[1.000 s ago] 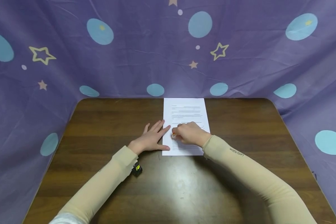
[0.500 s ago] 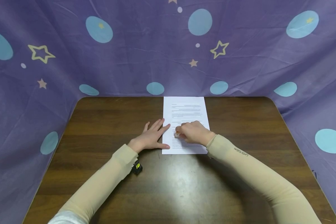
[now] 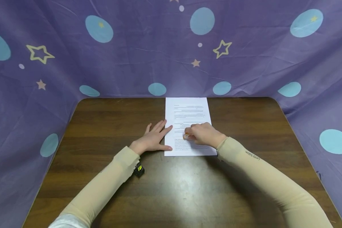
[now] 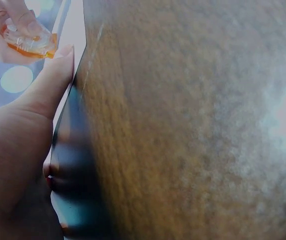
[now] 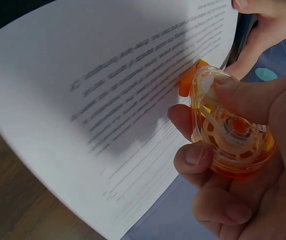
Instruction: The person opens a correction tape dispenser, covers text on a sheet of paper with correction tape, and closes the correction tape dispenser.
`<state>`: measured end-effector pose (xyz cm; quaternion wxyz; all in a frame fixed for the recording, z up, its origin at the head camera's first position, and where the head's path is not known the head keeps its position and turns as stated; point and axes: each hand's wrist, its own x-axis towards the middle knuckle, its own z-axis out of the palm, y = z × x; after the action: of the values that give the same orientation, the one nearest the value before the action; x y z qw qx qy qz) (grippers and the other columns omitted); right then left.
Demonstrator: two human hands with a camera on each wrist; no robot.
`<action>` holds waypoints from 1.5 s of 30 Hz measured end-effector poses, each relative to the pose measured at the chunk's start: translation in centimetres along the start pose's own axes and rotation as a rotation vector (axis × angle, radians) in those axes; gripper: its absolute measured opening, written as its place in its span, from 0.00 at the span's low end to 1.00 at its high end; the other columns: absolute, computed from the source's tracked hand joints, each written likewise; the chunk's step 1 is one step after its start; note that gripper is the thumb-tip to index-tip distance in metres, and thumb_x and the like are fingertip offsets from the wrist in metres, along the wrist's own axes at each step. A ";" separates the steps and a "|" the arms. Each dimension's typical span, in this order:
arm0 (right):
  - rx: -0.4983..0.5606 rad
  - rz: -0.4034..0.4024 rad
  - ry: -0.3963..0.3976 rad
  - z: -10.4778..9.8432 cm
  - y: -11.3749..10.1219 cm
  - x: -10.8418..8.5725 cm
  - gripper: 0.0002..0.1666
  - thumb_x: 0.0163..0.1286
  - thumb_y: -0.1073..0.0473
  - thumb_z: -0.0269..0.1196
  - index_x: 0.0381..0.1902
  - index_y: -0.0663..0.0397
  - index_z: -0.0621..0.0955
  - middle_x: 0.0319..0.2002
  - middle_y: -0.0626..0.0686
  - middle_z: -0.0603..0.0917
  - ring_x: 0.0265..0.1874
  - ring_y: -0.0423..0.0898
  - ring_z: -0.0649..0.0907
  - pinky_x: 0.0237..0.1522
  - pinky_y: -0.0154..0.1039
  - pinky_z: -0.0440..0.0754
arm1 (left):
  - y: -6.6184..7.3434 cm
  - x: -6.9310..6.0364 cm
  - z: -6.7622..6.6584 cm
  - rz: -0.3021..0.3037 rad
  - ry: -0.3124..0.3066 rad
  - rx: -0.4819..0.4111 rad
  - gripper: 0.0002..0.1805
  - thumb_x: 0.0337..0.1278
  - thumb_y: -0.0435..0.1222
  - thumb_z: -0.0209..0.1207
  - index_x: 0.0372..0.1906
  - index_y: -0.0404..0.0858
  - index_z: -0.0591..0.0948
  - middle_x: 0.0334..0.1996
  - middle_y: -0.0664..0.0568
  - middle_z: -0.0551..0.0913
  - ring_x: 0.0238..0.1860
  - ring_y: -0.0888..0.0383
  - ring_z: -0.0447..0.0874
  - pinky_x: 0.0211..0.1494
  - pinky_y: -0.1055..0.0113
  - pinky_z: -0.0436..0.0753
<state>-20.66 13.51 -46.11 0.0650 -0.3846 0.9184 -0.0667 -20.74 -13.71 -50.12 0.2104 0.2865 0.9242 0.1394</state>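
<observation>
A printed sheet of paper (image 3: 186, 110) lies on the wooden table, its far end at the table's back edge. My left hand (image 3: 152, 139) rests with spread, straight fingers over the sheet's left edge. In my right hand (image 3: 205, 134) I grip a clear and orange correction tape (image 5: 233, 127), thumb on one side and curled fingers on the other. Its orange tip (image 5: 187, 82) is at the printed lines, mid-page; whether it touches the paper I cannot tell. The left wrist view also catches the correction tape (image 4: 30, 42) beyond my left thumb.
The brown table (image 3: 111, 117) extends around the sheet on both sides and in front. A purple curtain (image 3: 131, 47) with stars and blue spots hangs behind and beside it. A small black device (image 3: 139, 170) sits at my left wrist.
My right hand has slid to the right across the sheet with the correction tape. My left hand has stayed in place on the paper's left edge.
</observation>
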 end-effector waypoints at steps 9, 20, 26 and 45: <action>0.008 0.023 0.005 -0.1 1.3 -1.9 0.05 0.68 0.62 0.71 0.39 0.46 0.84 0.26 0.47 0.81 0.21 0.43 0.74 0.22 0.45 0.77 | -0.4 0.3 0.6 0.006 0.010 -0.026 0.58 0.61 0.66 0.64 0.86 0.47 0.50 0.85 0.42 0.36 0.85 0.45 0.31 0.78 0.32 0.33; 0.021 0.061 -0.010 -0.4 3.3 -4.0 0.07 0.69 0.62 0.69 0.42 0.44 0.85 0.27 0.47 0.81 0.21 0.44 0.78 0.23 0.46 0.78 | 0.0 0.0 -0.1 0.004 0.010 -0.009 0.58 0.60 0.66 0.64 0.86 0.47 0.50 0.85 0.41 0.37 0.85 0.45 0.32 0.79 0.32 0.35; 0.021 0.100 -0.006 -0.6 4.4 -5.5 0.07 0.69 0.63 0.69 0.41 0.44 0.85 0.27 0.47 0.82 0.25 0.48 0.82 0.23 0.47 0.78 | 0.0 -0.1 -0.1 0.015 0.021 -0.006 0.58 0.61 0.66 0.64 0.86 0.47 0.51 0.85 0.41 0.37 0.85 0.44 0.33 0.79 0.32 0.35; 0.033 0.111 0.046 -0.8 5.2 -7.1 0.04 0.71 0.60 0.70 0.41 0.47 0.85 0.30 0.46 0.84 0.23 0.42 0.77 0.21 0.43 0.75 | -0.3 -0.1 0.1 0.017 0.007 0.004 0.58 0.62 0.67 0.62 0.86 0.48 0.49 0.85 0.41 0.36 0.85 0.45 0.32 0.78 0.32 0.35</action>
<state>-19.50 22.27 -45.76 0.0540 -0.3305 0.9382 -0.0869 -20.75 -13.95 -50.33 0.2054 0.2942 0.9228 0.1403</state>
